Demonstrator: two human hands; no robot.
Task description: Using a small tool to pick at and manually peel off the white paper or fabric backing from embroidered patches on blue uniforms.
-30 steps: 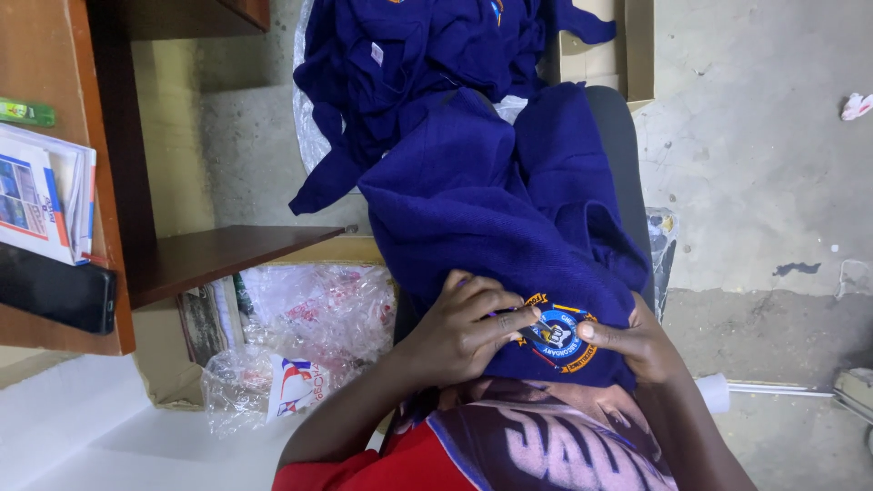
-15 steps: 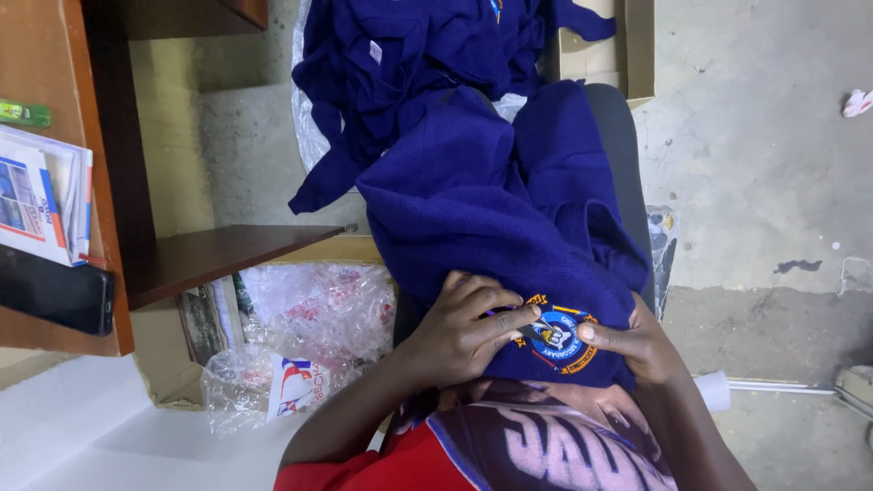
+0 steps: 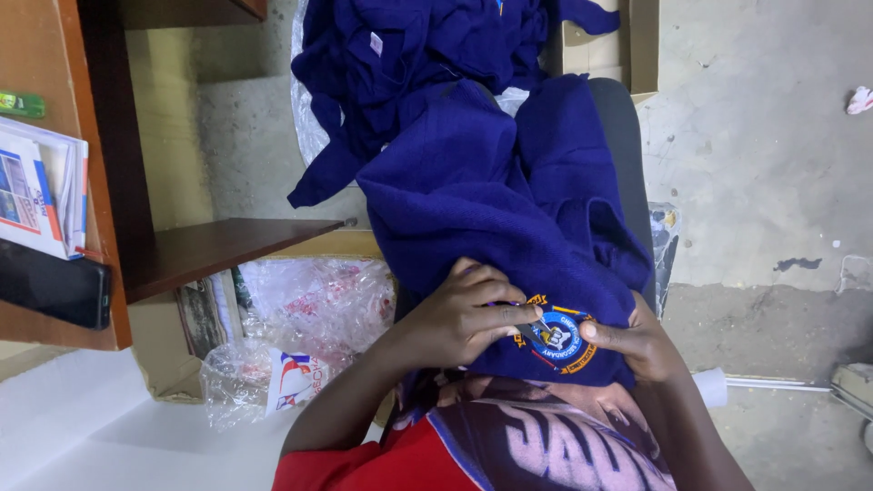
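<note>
Lower centre of the head view: both hands meet on a dark blue knitted garment [image 3: 491, 209] that drapes from mid-frame down to the person's lap. An embroidered round badge [image 3: 556, 338], blue with yellow and red edging, sits on the lowest fold of the cloth.

Left hand [image 3: 468, 314]: comes in from the lower left, fingers curled, fingertips pinched on something thin and light at the badge's left edge. Object too small to identify. Hand rests on the fabric.

Right hand [image 3: 641, 341]: comes in from the lower right, thumb pressed on the badge's right edge, remaining fingers tucked under the cloth, gripping the fold.

Upper centre: pile of similar blue garments [image 3: 427, 64], partly in clear plastic, next to a cardboard box [image 3: 627, 45] at the top right.

Left side of frame: wooden shelf unit [image 3: 200, 250] holding a dark phone [image 3: 50, 286] and printed booklets [image 3: 32, 186].

Centre left, below the shelf: crumpled clear plastic bags [image 3: 309, 318].

Right side: bare concrete floor [image 3: 764, 173].

Bottom edge: red sleeve and printed shirt [image 3: 536, 450] of the person.
</note>
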